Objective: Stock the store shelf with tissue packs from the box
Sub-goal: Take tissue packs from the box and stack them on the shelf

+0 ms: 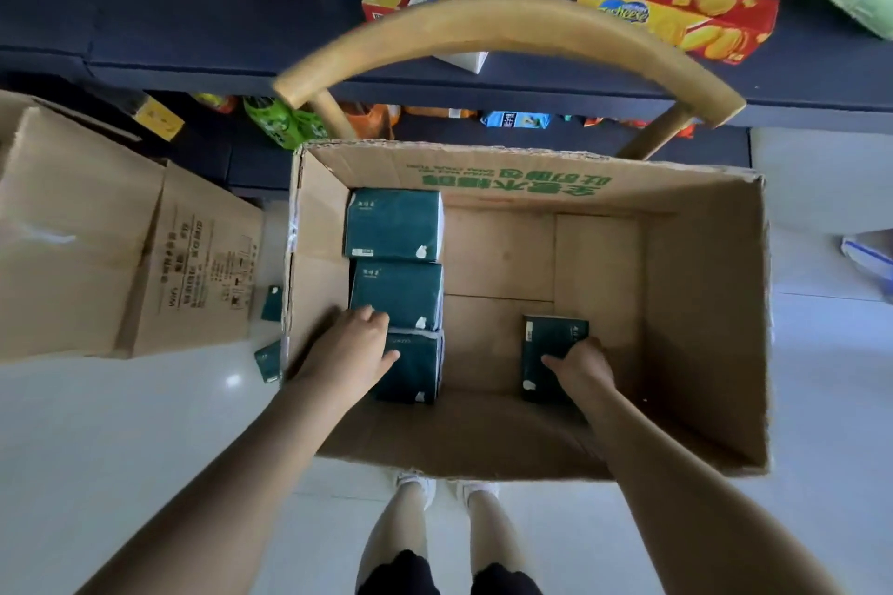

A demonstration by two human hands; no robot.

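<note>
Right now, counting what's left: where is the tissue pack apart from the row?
Head view: the pack sits on the box floor, right of centre, held by the right hand; the row lines the left wall.

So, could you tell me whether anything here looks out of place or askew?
Yes. A tissue pack and a second one sit outside the box, down in the gap between it and the other carton. On the shelf, the biscuit boxes lie tumbled rather than lined up.

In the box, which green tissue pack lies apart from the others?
The lone pack gripped by the right hand; the other three packs form a touching column along the left wall of the box.
</note>
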